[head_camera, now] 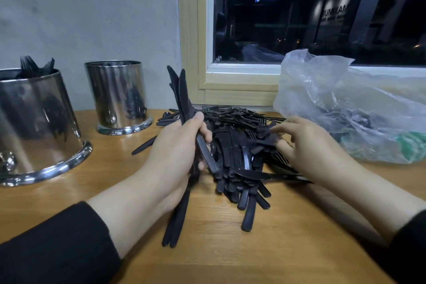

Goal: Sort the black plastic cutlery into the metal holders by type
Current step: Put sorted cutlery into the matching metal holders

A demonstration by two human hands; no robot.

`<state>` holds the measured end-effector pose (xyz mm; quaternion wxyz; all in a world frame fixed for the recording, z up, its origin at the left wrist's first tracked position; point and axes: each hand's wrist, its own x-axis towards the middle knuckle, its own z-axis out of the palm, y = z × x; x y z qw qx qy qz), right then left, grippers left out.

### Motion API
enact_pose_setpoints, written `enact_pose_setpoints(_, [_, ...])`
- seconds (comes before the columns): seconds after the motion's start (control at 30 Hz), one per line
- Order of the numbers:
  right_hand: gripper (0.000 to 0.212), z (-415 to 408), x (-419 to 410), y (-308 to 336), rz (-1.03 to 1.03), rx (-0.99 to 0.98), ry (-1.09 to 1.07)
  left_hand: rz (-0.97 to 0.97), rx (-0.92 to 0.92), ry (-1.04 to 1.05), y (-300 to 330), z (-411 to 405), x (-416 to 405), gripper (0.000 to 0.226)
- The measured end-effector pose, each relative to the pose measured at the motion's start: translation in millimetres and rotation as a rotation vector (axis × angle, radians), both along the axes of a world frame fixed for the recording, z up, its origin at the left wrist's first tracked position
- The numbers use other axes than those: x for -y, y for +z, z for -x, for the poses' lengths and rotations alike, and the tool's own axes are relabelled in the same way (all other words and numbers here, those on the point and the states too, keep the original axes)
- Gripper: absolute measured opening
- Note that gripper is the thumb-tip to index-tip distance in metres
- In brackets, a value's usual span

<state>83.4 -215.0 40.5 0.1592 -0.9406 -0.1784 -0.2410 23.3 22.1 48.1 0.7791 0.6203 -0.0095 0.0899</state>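
Sleeves: black sleeves (46, 244) cover both forearms at the near edge of the wooden table (219, 260).
Left hand: the left hand (175, 147) is clenched around a bundle of knives (183, 97), blades pointing up and tilted slightly left, handles sticking out below the palm toward the table's near edge.
Right hand: the right hand (306, 147) rests on the right side of the pile, fingers curled, the fingertips pinching a piece of black cutlery (265, 143); which type it is cannot be told.
Cutlery pile: the heap of black plastic cutlery (239, 152) lies in the middle of the table between the hands, knives and forks mixed and crossing.
Stray knife: a single knife (144, 145) lies on the table left of the pile.
Near holder: a large metal holder (36, 127) stands at the left, with forks showing above its rim.
Far holder: a smaller metal holder (117, 97) stands behind it near the wall.
Plastic bag: a crumpled clear plastic bag (350, 104) sits right of the pile, under the dark window (311, 11).
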Motion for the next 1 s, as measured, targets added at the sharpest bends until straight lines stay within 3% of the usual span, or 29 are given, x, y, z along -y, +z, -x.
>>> enact_pose_setpoints(0.17, [0.030,0.2,4.8,-2.9,0.156,-0.136,-0.100,-0.028,0.029,-0.053,-0.6,6.1,4.5,0.025])
enact_pose_setpoints(0.33, [0.017,-3.2,2.8,-9.4,0.128,-0.072,-0.083,-0.071,0.036,-0.011,-1.1,5.7,4.4,0.024])
enact_pose_setpoints(0.53, [0.020,-4.7,4.8,-11.2,0.129,-0.103,-0.073,-0.099,0.008,-0.033,-2.4,6.7,5.2,0.029])
enact_pose_setpoints(0.77, [0.018,-13.5,6.4,-17.1,0.133,-0.002,-0.061,-0.137,0.031,-0.031,-3.8,7.5,4.7,0.031])
enact_pose_setpoints(0.93, [0.012,4.7,-1.9,3.2,-0.242,0.289,0.094,-0.184,0.060,-0.040,-2.7,11.9,8.1,0.035])
enact_pose_setpoints(1.0, [0.010,22.3,-10.3,12.8,-0.420,0.296,0.178,-0.189,0.091,-0.043,-1.8,12.8,11.6,0.033])
